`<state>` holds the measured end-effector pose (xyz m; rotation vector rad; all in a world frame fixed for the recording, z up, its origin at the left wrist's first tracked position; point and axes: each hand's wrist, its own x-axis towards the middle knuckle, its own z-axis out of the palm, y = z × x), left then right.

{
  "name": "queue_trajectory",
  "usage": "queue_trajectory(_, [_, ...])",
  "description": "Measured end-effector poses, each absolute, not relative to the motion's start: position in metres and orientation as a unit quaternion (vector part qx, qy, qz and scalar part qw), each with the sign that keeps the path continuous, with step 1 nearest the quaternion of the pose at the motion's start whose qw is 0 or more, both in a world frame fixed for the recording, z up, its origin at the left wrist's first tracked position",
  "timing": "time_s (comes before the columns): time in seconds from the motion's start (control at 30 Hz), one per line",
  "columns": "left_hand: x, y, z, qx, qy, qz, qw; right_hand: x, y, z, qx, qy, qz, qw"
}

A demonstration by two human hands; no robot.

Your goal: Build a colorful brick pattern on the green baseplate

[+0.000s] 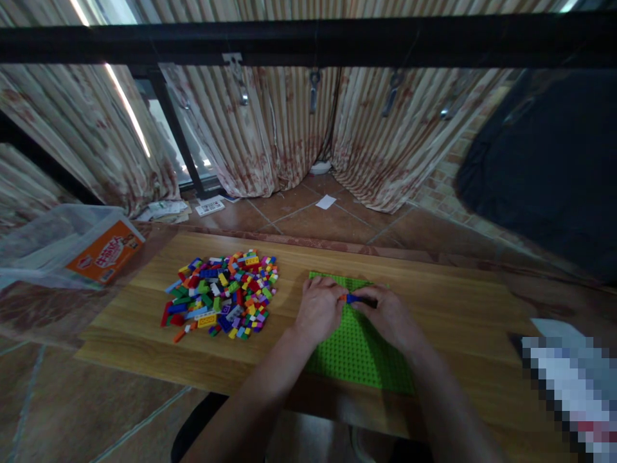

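Both my hands rest over a bright green studded baseplate (pixel 357 354) lying on a wooden table (pixel 457 308). My left hand (pixel 319 308) is curled, its fingertips pinching a small orange brick (pixel 342 298). My right hand (pixel 388 315) is closed on a blue brick (pixel 354 298) that touches the orange one, just above the plate's far part. A heap of several loose coloured bricks (pixel 222 294) lies on the table to the left of my left hand.
A clear plastic box with an orange label (pixel 103 251) stands at the table's far left. Striped curtains (pixel 270 141) hang behind, over a tiled floor with scattered papers (pixel 326 202). A dark cloth (pixel 549 173) hangs at the right. A blurred-out patch (pixel 573 386) sits at the lower right.
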<state>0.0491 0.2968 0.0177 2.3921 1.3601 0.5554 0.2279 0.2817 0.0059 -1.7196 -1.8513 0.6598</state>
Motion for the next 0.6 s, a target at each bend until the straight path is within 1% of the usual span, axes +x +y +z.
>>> queue_trajectory(0.2, [0.0491, 0.2967, 0.0166, 0.837, 0.479, 0.203, 0.169, 0.2329, 0.2827, 0.0083, -0.659, -0.641, 0.265, 0.292])
queue_trajectory(0.6, [0.0522, 0.2984, 0.0168, 0.828, 0.491, 0.205, 0.176, 0.2296, 0.2859, 0.0051, -0.663, -0.629, 0.271, 0.303])
